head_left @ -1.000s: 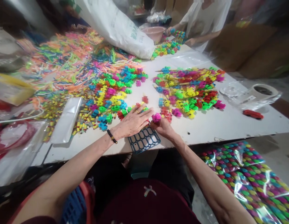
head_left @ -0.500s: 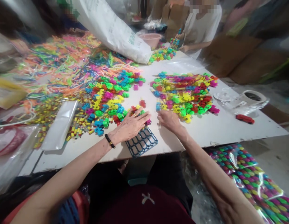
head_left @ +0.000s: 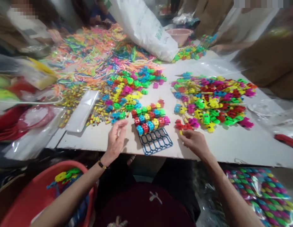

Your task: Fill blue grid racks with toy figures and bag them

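Note:
A dark blue plastic grid rack (head_left: 157,142) lies near the table's front edge, its back rows filled with small colourful plastic toy figures (head_left: 149,121). My left hand (head_left: 116,138) hovers to the left of the rack, fingers loosely bent and apart, nothing visible in it. To the rack's right, my right hand (head_left: 195,141) pinches the yellow end of a small red toy figure (head_left: 180,124). A magenta figure (head_left: 194,123) touches or lies close to that one. Beyond the right hand spreads a pile of similar figures on sticks (head_left: 212,102).
Loose toy figures (head_left: 127,90) and yellow tube pieces (head_left: 75,101) cover the left middle, beside a clear plastic sleeve (head_left: 82,110). A white sack (head_left: 151,31) leans over heaped colourful strips (head_left: 87,53). A red basin (head_left: 30,195) stands below left; packed trays (head_left: 262,192) lie below right.
My left hand has moved off the rack to its left, uncovering the filled rows. My right hand has come nearer the front edge with a red figure. The head view has turned left.

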`<state>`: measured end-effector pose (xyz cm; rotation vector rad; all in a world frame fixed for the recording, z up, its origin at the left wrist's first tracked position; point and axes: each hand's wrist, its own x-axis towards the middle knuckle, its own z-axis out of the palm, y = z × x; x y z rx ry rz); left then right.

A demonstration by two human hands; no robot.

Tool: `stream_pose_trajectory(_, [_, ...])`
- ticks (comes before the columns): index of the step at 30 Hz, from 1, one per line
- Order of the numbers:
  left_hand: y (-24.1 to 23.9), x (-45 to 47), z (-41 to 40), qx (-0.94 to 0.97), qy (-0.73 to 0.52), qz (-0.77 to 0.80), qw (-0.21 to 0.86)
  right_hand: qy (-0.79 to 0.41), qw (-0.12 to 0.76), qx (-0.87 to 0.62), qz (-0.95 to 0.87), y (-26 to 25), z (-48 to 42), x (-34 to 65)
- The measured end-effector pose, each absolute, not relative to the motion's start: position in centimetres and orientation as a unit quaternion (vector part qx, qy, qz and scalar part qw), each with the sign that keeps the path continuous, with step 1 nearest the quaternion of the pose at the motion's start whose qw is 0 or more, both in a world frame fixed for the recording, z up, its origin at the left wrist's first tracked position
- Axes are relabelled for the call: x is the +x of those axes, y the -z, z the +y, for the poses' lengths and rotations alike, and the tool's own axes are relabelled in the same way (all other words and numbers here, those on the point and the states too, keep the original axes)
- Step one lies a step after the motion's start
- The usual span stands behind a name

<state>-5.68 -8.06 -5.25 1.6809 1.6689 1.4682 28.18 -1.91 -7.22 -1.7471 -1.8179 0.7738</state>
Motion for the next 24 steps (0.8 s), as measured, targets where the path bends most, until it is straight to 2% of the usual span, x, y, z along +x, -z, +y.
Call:
stream_pose_trajectory(3, [9.2, -5.2, -9.8, 0.631, -0.439, 0.611, 0.191, -0.453, 0.428, -0.580, -0.525, 7.4, -4.9, 26.6])
stream_pose_trajectory(5, [10.5, -4.8, -9.6, 0.670, -0.393, 0.601, 0.189, -0.498, 0.456, -0.554, -0.487, 7.7, -6.5, 23.8])
stream_pose_trajectory(8, [10.9, -4.4, -8.1, 0.699, -0.357, 0.591, 0.186, -0.524, 0.424, -0.512, -0.533, 8.8, -7.3, 18.8])
stream_pose_trajectory(12, [10.9, -4.3, -6.4, 0.730, -0.309, 0.582, 0.181, -0.468, 0.404, -0.465, -0.634, 10.6, -6.0, 14.9])
stream_pose_trajectory(19, [11.7, -4.5, -5.9, 0.746, -0.267, 0.586, 0.169, -0.332, 0.350, -0.398, -0.780, 9.8, -4.9, 15.2])
stream_pose_trajectory(24, [11.6, -4.6, -5.8, 0.748, -0.246, 0.590, 0.176, -0.283, 0.318, -0.373, -0.825, 10.0, -5.0, 15.0])
